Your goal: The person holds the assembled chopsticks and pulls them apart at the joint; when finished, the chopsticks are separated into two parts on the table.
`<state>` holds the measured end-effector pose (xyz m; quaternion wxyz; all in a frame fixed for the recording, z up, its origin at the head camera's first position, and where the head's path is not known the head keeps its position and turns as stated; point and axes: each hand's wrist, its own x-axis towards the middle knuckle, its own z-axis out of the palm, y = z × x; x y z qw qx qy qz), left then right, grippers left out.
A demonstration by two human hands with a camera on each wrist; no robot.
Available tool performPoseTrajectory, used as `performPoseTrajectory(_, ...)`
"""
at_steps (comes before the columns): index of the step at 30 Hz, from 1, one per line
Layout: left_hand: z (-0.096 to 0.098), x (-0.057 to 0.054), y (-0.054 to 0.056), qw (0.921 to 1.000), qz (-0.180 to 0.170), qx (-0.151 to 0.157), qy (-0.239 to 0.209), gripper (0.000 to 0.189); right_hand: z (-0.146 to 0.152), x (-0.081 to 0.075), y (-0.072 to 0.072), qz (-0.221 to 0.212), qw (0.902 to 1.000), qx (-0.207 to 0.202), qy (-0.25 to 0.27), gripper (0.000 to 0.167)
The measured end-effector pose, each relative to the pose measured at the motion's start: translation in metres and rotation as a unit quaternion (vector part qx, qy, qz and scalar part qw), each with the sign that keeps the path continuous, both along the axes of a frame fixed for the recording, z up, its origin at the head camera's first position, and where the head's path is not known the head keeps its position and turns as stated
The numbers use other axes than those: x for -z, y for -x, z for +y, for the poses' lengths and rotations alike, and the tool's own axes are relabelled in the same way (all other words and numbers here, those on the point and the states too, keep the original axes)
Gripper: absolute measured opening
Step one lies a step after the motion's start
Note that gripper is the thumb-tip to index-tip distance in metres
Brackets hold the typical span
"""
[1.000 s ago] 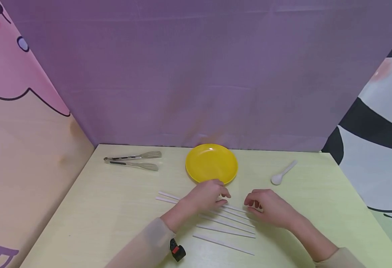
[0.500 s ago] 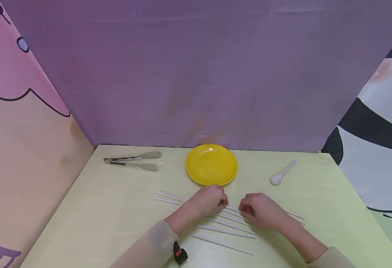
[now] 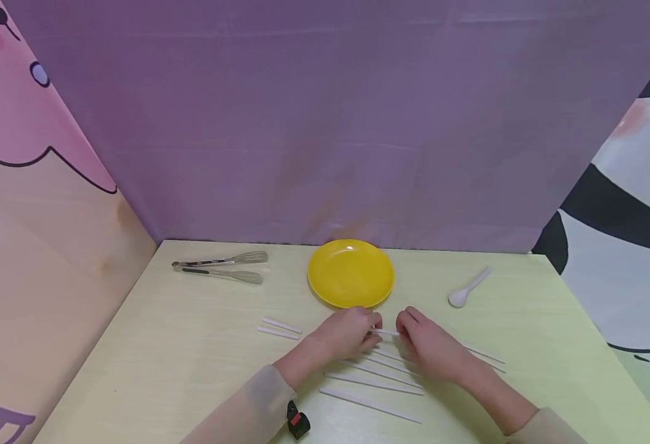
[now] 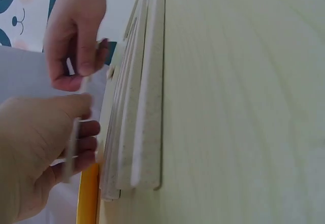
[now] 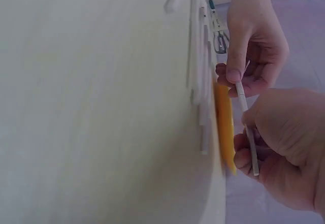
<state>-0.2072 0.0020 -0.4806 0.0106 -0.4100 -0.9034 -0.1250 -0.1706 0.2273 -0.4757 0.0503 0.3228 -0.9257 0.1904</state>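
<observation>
A purple backdrop (image 3: pixel 325 123) stands at 12 o'clock, behind the pale bench (image 3: pixel 153 357). The right hand (image 3: pixel 431 346) and left hand (image 3: pixel 347 333) face each other above it, thumb and fingers of each pinching one end region of the same held stick (image 5: pixel 241 97), white and raised off the bench, bridging the gap between them. At 11 o'clock from the hands lies the round yellow plate (image 3: pixel 350 273), its whole inside showing plain yellow. Metal tongs (image 3: pixel 222 261) lie spread at 10 o'clock. Other sticks (image 3: pixel 375 384), also white, lie roughly side by side between 6 and 7 o'clock, with more ends showing at 9 and 3. At 2 o'clock lies a white spoon (image 3: pixel 465 292). Low on the left side panel (image 3: pixel 53 277), between 8 and 9 o'clock, a purple letter-like mark (image 3: pixel 11 414) is too incomplete to read
</observation>
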Motion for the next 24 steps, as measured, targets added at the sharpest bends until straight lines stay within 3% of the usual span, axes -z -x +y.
performPoseTrajectory(3, 0.001, -0.002, -0.001, 0.9997, 0.018, -0.006, -0.013, 0.013, -0.001, -0.007, 0.000, 0.006, 0.9999, 0.002, 0.012, 0.022)
performPoseTrajectory(8, -0.001, -0.011, -0.004, 0.9957, 0.092, -0.013, 0.004, 0.020, -0.005, -0.024, -0.002, -0.002, 0.9998, -0.005, 0.019, 0.018)
performPoseTrajectory(12, -0.007, -0.024, -0.010, 0.9875, 0.154, -0.012, 0.030, 0.022, -0.009, -0.036, -0.006, 0.019, 0.9997, -0.013, 0.010, 0.013)
performPoseTrajectory(17, -0.018, -0.032, -0.014, 0.9719, 0.233, 0.012, 0.030, 0.024, -0.016, -0.045, -0.011, 0.059, 0.9977, -0.032, 0.012, 0.031)
performPoseTrajectory(24, -0.027, -0.035, -0.021, 0.9671, 0.254, 0.007, -0.018, 0.024, -0.024, -0.054, -0.021, 0.088, 0.9957, -0.030, 0.003, 0.030)
